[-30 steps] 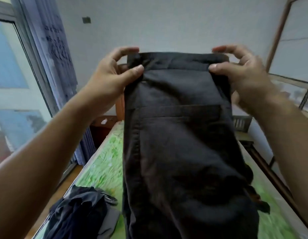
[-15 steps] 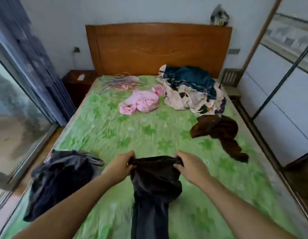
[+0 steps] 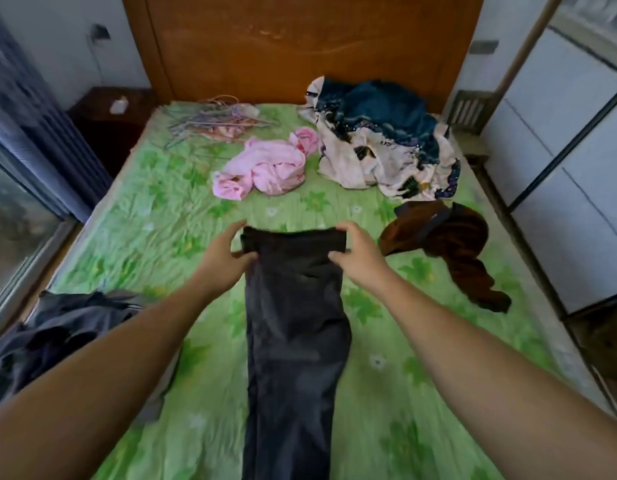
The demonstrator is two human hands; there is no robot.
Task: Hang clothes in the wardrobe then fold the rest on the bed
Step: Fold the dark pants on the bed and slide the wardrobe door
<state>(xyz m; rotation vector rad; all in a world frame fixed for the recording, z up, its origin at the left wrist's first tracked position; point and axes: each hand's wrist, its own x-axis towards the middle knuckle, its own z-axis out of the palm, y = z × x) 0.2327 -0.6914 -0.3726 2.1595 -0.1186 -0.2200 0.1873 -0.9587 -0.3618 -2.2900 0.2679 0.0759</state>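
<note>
Now both my forearms reach straight out over the bed [image 3: 154, 216], side by side, wrists level and low above the sheet. My left hand [image 3: 227, 258] has the left corner of the waistband of the dark trousers [image 3: 295, 327]: thumb on the near side of the cloth, the other fingers stretched over its far edge, pinching it. My right hand [image 3: 359, 252] does the same at the right corner, fingers curled over the top edge and thumb pressed in from below, so the waistband runs taut between my two hands.

The trousers lie lengthwise down the middle of the green flowered sheet, waistband farthest from me, legs together and running toward me, out of view at the bottom edge. The cloth is mostly flat, with a few creases below the waist.

Bare sheet lies on both sides of the legs and just beyond the waistband. Farther up sits a crumpled pink garment [image 3: 265, 168], and to its right a patterned pile [image 3: 379, 143] by the wooden headboard [image 3: 300, 46]. A brown garment [image 3: 452, 244] lies just beside my right hand, apart from it. A dark heap [image 3: 58, 327] rests at the left edge of the bed under my left forearm. Hangers [image 3: 213, 123] lie near the far left corner. The wardrobe [image 3: 559, 150] stands along the right.
</note>
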